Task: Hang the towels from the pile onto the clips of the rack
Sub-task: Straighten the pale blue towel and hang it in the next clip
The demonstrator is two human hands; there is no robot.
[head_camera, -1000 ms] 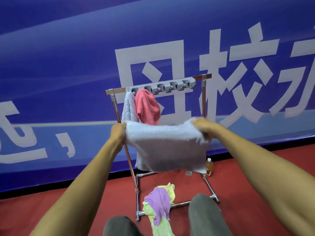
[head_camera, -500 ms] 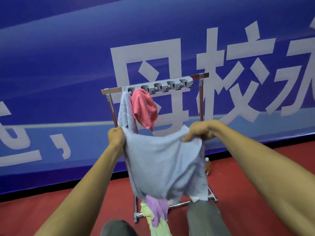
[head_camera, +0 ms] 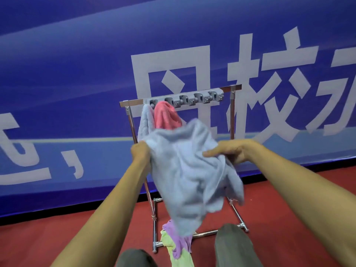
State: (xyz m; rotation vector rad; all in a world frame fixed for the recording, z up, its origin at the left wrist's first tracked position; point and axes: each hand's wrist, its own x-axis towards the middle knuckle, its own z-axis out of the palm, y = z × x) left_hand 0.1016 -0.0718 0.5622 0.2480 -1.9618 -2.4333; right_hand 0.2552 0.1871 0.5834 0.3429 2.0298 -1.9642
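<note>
while two bare arms reach up from the bottom corners of the frame, the left hand (head_camera: 140, 153), left of centre, is clenched round the upper left edge of one pale blue towel (head_camera: 192, 170). behind that fist stands one metal rack (head_camera: 133, 102) on the red floor (head_camera: 48, 237), in front of a blue banner (head_camera: 77, 74) with large white characters. two towels already hang at the left end of its grey strip of clips (head_camera: 192, 97), side by side: a light blue one (head_camera: 144, 122), then a pink one (head_camera: 165, 116). the clips further right are bare, though their number is too blurred to count. the held towel spreads crumpled across the centre of the frame, covering the lower part of the pink one. at lower centre the pile shows two towels, a purple one (head_camera: 179, 241) lying on a yellow-green one (head_camera: 181, 259), across the rack's bottom bar and between two knees in dark trousers. right of centre, the right hand (head_camera: 229, 153) grasps the towel's upper right part, fingers pointing left over the bunched cloth, thumb hidden.
</note>
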